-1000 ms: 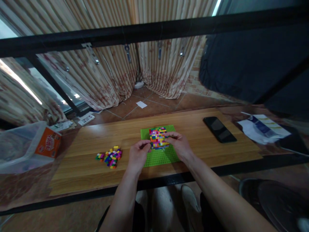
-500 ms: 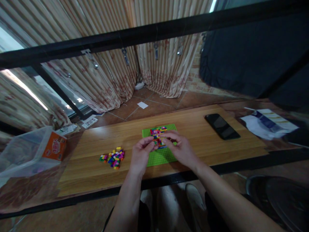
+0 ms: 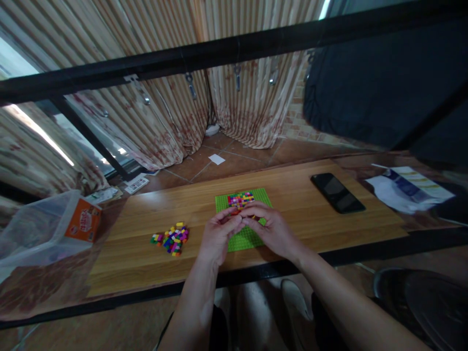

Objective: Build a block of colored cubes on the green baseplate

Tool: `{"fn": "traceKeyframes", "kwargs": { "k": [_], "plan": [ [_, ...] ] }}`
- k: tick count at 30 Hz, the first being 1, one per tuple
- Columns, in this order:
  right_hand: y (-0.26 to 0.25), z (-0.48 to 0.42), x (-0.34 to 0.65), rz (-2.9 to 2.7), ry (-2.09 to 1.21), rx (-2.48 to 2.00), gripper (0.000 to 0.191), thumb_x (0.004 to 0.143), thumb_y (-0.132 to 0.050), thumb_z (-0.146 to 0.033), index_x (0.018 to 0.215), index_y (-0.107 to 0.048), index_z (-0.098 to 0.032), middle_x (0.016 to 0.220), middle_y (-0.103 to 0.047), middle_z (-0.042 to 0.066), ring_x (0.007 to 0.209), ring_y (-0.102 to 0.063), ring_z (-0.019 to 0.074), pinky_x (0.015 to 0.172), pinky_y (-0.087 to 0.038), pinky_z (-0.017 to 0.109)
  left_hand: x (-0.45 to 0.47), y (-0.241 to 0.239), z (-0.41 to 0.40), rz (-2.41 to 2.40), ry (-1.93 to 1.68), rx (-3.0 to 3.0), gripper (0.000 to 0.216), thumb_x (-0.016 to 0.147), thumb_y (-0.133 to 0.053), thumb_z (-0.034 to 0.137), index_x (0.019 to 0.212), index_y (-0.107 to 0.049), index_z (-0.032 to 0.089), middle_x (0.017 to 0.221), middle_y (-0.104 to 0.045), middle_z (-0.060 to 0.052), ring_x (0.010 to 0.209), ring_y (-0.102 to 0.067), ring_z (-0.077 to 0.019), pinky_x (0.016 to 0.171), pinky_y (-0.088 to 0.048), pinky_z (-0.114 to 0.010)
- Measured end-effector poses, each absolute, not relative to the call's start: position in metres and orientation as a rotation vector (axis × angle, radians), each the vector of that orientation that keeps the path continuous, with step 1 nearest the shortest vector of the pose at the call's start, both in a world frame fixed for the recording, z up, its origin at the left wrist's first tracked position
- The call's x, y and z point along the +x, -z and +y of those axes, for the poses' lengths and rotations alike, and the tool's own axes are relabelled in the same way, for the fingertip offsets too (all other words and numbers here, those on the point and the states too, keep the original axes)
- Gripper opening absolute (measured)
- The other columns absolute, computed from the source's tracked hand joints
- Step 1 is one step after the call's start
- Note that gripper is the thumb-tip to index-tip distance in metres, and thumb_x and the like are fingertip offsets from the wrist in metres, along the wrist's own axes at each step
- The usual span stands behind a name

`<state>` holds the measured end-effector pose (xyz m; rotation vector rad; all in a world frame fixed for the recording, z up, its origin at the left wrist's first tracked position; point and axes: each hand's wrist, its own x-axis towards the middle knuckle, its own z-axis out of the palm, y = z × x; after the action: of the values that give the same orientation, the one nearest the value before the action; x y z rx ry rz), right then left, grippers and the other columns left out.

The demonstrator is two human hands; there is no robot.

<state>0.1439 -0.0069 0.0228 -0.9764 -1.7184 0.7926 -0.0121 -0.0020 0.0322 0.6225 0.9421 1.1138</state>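
Over the green studded baseplate (image 3: 245, 240), my left hand (image 3: 218, 236) and my right hand (image 3: 272, 228) meet with pinched, closed fingertips. A small building brick appears to be between the left fingers, mostly hidden now. Whatever the right fingers pinch is covered by the fingers themselves. Beyond my fingertips, a block of multicoloured building bricks (image 3: 241, 199) is fixed on the upper part of the plate, its near rows hidden by my hands. To the left, a loose pile of building bricks (image 3: 176, 239) in mixed colours lies on the wooden board.
The wooden tabletop (image 3: 139, 270) carries a black phone (image 3: 337, 193) at the right. A clear plastic bin (image 3: 44, 234) with an orange label stands left of it. Papers and packaging (image 3: 409, 187) lie past the right end. A dark rail (image 3: 164, 61) crosses before the curtains.
My hands have come together; the right fingertips moved left to meet the left ones. The small green brick seen at my left fingertips is now covered.
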Motion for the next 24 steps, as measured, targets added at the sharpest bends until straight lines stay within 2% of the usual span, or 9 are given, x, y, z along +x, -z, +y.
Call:
{"fn": "traceKeyframes", "kwargs": {
  "k": [12,18,24],
  "plan": [
    [-0.025,-0.01,0.145,-1.68,-0.783,-1.036,0.013,0.088,-0.059,-0.019,0.09,-0.071,-0.024,0.095,-0.069,0.003,0.092,-0.064,0.0171,0.084,-0.049,0.033,-0.006,-0.031,-0.001,0.976,-1.154,0.632,0.045,0.048,-0.091,0.022,0.088,-0.072,0.013,0.077,-0.074,-0.004,0.069,-0.067,-0.0103,0.074,-0.052,-0.024],
    [-0.024,-0.009,0.157,-1.705,-0.795,-1.121,0.01,0.087,-0.061,-0.025,0.087,-0.072,-0.023,0.087,-0.069,0.001,0.084,-0.064,0.0169,0.078,-0.048,0.032,0.001,-0.027,-0.003,0.964,-1.164,0.72,0.04,0.055,-0.087,0.021,0.089,-0.069,0.013,0.08,-0.074,-0.004,0.071,-0.068,-0.0122,0.077,-0.052,-0.027],
    [-0.002,0.005,0.184,-1.444,-0.703,-1.329,0.015,0.079,-0.067,-0.034,0.082,-0.073,-0.02,0.082,-0.072,0.004,0.076,-0.065,0.0199,0.073,-0.049,0.034,-0.012,-0.021,0.007,1.226,-1.284,0.844,0.024,0.068,-0.076,0.023,0.089,-0.069,0.014,0.07,-0.069,-0.001,0.059,-0.063,-0.0117,0.067,-0.051,-0.027]
  ]
}}
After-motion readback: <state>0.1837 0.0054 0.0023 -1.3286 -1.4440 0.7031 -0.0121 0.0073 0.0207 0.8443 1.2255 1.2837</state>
